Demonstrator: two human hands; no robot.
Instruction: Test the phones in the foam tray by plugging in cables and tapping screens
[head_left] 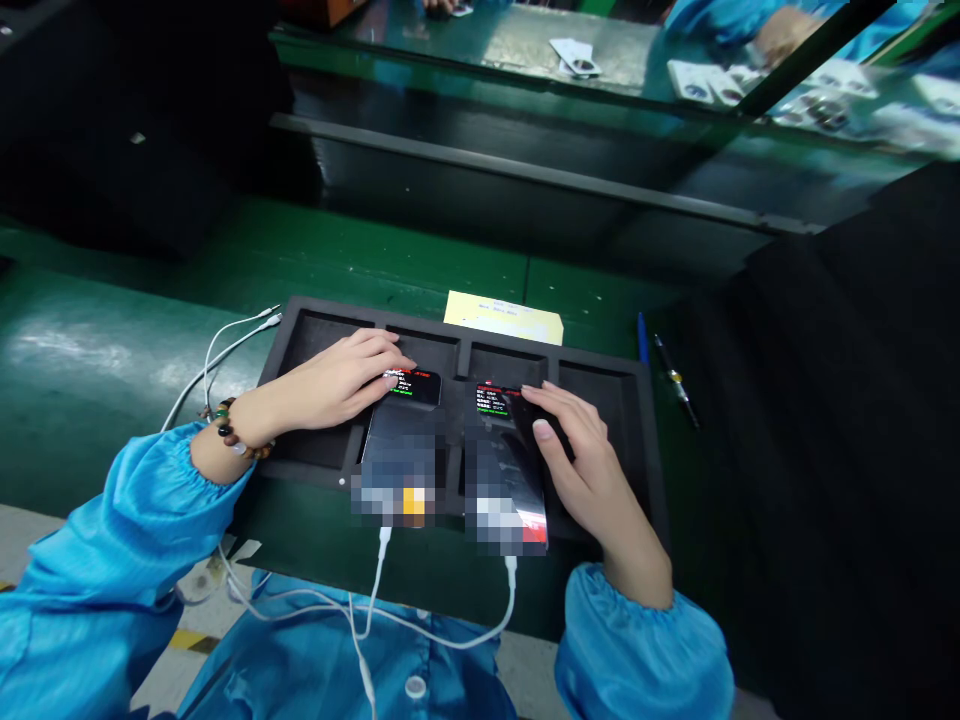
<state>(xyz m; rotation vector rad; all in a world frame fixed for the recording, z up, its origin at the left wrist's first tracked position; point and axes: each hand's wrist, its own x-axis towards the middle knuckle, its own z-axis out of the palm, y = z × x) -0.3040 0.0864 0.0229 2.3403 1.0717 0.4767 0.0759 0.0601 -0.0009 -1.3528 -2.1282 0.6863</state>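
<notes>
Two smartphones lie side by side on a black compartment tray (pixel 651 410), their screens dark with lines of red, white and green text at the top. My left hand (pixel 341 382) reaches over the left phone (pixel 409 440), its stretched fingertips at the top of the screen. Beside the right phone (pixel 504 455) is my right hand (pixel 581 450), fingers extended to its upper right edge and thumb apart. A white charging cable (pixel 384 560) plugs into the left phone's bottom end, and a second white cable (pixel 512 580) into the right one's. The lower screens are blurred out.
Loose cable ends (pixel 262 318) lie left of the tray. A yellow paper slip (pixel 504 318) sits behind it; a blue pen (pixel 643 338) and a black pen (pixel 677 382) are at right. Dark cloth screens flank the green bench. Across the rail, another person's hand (pixel 787 38) is near white parts.
</notes>
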